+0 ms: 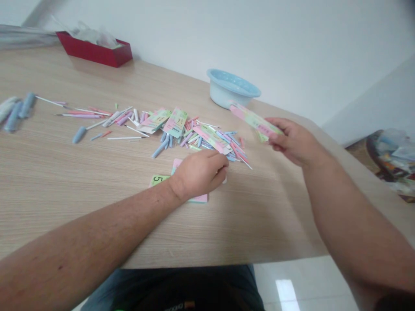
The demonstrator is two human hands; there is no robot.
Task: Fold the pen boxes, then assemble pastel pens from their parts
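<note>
My right hand (292,140) grips a slim pink-and-green cardboard box (251,117) by its near end, raised above the table to the right of the pile. Curled closed, my left hand (205,170) is low over the table in front of the pile; a small white edge shows beside its fingers, too little to name. Partly hidden under that hand and wrist are flat printed cards or boxes (199,198), one green with a "5" (158,179). Behind it, more pink-and-green boxes (176,122) lie on a heap of pastel pen-like sticks and tubes (194,140).
A light blue basin (231,88) stands at the table's back edge. Farther left is a red box (97,52) with clear plastic in it. Thicker blue tubes (27,106) and thin white sticks (126,138) spread leftward. On the floor at right is a full bin (394,149).
</note>
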